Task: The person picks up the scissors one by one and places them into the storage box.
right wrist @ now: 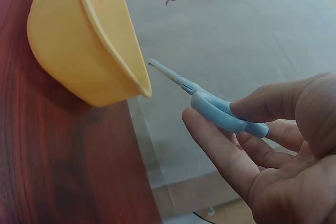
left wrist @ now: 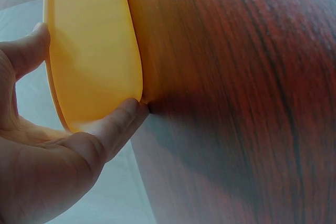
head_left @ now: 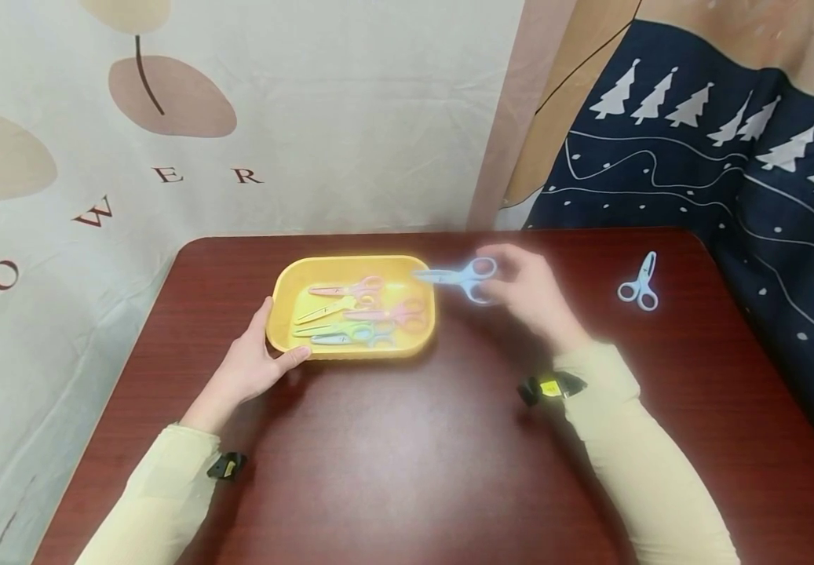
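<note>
A yellow plastic basket (head_left: 350, 353) stands at the back of the table with several pairs of children's scissors inside: pink scissors (head_left: 394, 314), yellow scissors (head_left: 332, 308), green scissors (head_left: 336, 329) and blue ones. My left hand (head_left: 254, 357) grips the basket's left end, thumb along the near side; the left wrist view shows fingers against its wall (left wrist: 100, 51). Right of the basket, my right hand (head_left: 530, 290) pinches light blue scissors (right wrist: 218, 111) by the handles between thumb and fingers. Their blades point left, tips at the basket's right rim and above it.
Another pair of light blue scissors (head_left: 640, 284) lies on the right part of the dark red-brown table (head_left: 407, 471). Behind the table hangs a pale printed cloth (head_left: 364, 141), and a navy cloth with white trees (head_left: 689, 149) hangs at the right.
</note>
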A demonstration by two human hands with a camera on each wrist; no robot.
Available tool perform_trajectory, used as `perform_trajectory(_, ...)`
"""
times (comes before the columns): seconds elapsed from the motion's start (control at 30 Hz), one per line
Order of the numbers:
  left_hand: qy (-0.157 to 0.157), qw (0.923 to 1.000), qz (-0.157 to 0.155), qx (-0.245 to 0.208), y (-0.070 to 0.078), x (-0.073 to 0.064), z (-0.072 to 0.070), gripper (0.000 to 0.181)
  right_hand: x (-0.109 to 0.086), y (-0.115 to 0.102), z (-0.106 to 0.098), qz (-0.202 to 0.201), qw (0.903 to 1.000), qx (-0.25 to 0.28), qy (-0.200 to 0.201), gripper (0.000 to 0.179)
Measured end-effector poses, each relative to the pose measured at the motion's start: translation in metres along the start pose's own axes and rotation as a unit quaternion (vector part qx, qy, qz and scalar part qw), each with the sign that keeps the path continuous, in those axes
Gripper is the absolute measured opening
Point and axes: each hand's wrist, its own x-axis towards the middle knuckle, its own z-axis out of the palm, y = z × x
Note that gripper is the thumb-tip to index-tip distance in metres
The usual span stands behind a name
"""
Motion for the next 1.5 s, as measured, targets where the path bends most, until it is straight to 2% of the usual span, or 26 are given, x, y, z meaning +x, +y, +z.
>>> perform_trajectory(0.27,-0.005,1.0000,-0.004,0.002,0.000,0.000,0.000,0.113,0.009,-0.007,0.011,-0.014,0.9999,0.004,-0.008,0.042)
perform_trajectory(0.87,-0.005,1.0000,-0.003,-0.003,0.001,0.000,0.000,0.113,0.027,-0.019,0.030,-0.012,0.9987,0.022,-0.044,0.042)
perform_trajectory(1.2,-0.008,0.9999,-0.006,-0.004,-0.001,-0.001,0.001,0.112,0.036,-0.026,0.046,-0.001,0.9978,0.022,-0.063,0.044)
perform_trajectory(1.5,-0.007,0.9999,-0.008,-0.004,-0.002,0.000,0.001,0.112,0.042,-0.031,0.057,-0.009,0.9972,0.009,-0.074,0.044)
